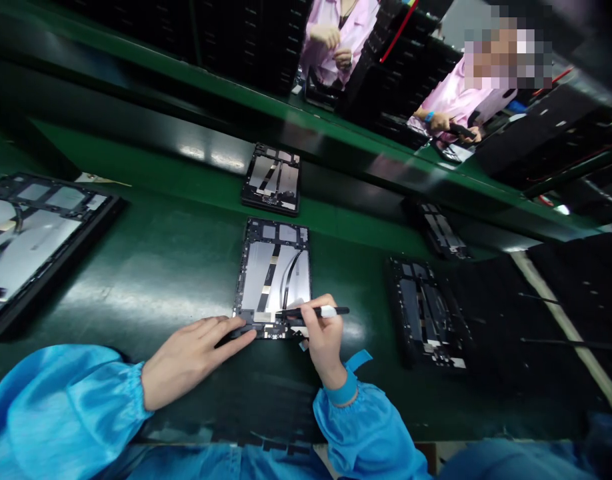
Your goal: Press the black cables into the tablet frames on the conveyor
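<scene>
An opened tablet chassis point(275, 273), silver inside with black ribbon cables, lies on the green belt point(161, 267) in front of me. My left hand point(191, 357) rests flat, fingers pressing the chassis's near left corner. My right hand point(323, 337) grips a thin black tool with a white band point(316, 311), its tip pointing left over the chassis's lower edge. Both arms wear blue sleeves, and a blue strap circles my right wrist.
Another open chassis point(272, 177) lies farther back, a larger one point(31, 233) at left, and dark frames point(429, 313) point(443, 230) at right. Black trays point(266, 33) are stacked behind a green rail. Two people in pink coats point(339, 33) point(453, 100) work across the line.
</scene>
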### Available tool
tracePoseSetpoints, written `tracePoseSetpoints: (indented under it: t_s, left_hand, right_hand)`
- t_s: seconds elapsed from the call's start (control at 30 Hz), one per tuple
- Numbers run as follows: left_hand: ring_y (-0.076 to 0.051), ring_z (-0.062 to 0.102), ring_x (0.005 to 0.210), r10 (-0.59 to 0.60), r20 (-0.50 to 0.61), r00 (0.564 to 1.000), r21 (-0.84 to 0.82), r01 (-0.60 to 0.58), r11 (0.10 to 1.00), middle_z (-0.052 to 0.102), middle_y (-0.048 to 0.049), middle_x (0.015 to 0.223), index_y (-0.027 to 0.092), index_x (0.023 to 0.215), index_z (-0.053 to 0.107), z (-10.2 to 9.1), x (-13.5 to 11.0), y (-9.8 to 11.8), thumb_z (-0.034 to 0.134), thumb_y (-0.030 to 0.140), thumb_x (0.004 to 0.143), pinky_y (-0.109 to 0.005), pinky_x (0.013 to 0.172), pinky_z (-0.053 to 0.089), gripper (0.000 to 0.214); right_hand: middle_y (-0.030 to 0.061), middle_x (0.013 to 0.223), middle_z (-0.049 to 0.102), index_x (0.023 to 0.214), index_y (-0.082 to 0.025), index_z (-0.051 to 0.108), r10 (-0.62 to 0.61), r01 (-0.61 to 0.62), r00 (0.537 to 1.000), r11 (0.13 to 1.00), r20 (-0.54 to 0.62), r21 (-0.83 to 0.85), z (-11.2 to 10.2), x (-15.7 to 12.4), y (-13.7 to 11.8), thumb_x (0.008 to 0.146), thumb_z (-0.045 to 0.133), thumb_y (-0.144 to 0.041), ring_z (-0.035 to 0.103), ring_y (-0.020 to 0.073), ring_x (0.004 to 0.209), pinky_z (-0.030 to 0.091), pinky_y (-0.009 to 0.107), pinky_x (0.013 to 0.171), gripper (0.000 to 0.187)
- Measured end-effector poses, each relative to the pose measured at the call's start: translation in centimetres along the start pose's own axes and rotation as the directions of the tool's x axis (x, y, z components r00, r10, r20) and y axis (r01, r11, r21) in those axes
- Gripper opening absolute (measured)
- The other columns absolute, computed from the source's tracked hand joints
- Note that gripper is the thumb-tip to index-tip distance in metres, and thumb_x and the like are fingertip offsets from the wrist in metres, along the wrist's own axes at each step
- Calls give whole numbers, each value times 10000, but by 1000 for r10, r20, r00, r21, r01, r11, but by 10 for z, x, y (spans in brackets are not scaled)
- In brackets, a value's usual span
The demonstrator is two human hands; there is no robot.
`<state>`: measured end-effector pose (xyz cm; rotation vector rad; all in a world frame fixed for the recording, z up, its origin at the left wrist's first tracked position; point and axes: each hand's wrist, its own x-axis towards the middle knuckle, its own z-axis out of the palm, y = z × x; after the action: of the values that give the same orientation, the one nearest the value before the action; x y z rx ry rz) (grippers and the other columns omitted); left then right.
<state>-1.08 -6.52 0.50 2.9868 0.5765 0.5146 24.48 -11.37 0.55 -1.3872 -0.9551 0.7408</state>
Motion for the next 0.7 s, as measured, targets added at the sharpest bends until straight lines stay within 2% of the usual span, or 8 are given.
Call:
tracePoseSetpoints:
  t_s: [0.1, 0.2, 0.3, 0.47, 0.53, 0.63, 0.67, 0.7]
  left_hand:
    - [-205, 614, 1118, 3, -46, 999, -85, -7, 996, 619, -71, 1383, 207, 1428, 513, 0, -7, -10, 289, 81, 1049, -308, 937, 514, 458]
    - [-209, 626, 1069, -13, -104, 994, -118, 0, 993, 683, -52, 1274, 209, 1282, 607, 2, 2, -18, 421, 223, 1084, -314, 926, 528, 272]
    - [-225, 617, 1096, 30, -154, 988, -140, -52, 989, 704, -57, 1212, 210, 1225, 636, 5, 18, -24, 462, 327, 1083, -327, 927, 536, 253]
    - [-220, 597, 1146, 179, -83, 980, -166, -190, 968, 704, -58, 1214, 207, 1237, 621, 7, 42, -21, 490, 285, 1070, -318, 936, 526, 226]
    - [-226, 593, 1123, 185, -13, 983, -181, -184, 966, 691, -50, 1229, 219, 1214, 622, 12, 62, -18, 548, 280, 1040, -324, 908, 527, 199]
    - [-232, 587, 1104, 122, 71, 990, -190, -107, 976, 667, -42, 1262, 241, 1210, 625, 31, 115, -24, 643, 261, 974, -342, 902, 525, 238]
    - [-237, 585, 1107, 88, 73, 993, -180, -74, 981, 661, -50, 1268, 234, 1212, 628, 40, 139, -31, 660, 252, 960, -349, 904, 525, 255]
    - [-245, 583, 1117, 48, 67, 997, -168, -36, 985, 657, -59, 1270, 224, 1206, 634, 49, 164, -40, 670, 241, 951, -361, 907, 526, 259]
  right_hand:
    - [-12, 738, 646, 781, -222, 589, -45, 49, 990, 999, -135, 23, -1, 4, 8, 917, 684, -424, 688, 193, 751, 547, 402, 913, 262]
    - [-33, 693, 665, 807, -233, 553, 95, -78, 993, 974, -71, 212, 3, 4, 12, 913, 688, -440, 677, 186, 672, 561, 381, 831, 269]
    - [-38, 700, 684, 796, -233, 550, 169, -142, 983, 946, -68, 292, 4, -6, 12, 896, 707, -438, 674, 179, 656, 562, 344, 777, 277]
    - [-55, 670, 677, 757, -230, 563, 143, -92, 976, 954, -163, 284, -18, -23, 15, 890, 720, -393, 682, 162, 668, 490, 411, 1023, 263]
    - [-59, 680, 654, 772, -233, 567, 110, -15, 941, 959, -321, 284, -32, -21, 18, 897, 715, -397, 679, 161, 684, 504, 412, 1014, 254]
    - [-16, 810, 661, 853, -230, 619, 10, 98, 821, 983, -571, 158, -47, -11, 23, 929, 672, -424, 680, 181, 792, 552, 372, 908, 214]
    - [12, 865, 677, 894, -221, 649, -28, 92, 806, 993, -591, 79, -50, -9, 26, 940, 656, -433, 683, 193, 824, 559, 363, 872, 217]
    - [44, 919, 697, 939, -208, 679, -58, 69, 819, 998, -571, -1, -50, -7, 28, 950, 640, -443, 690, 208, 846, 564, 360, 841, 238]
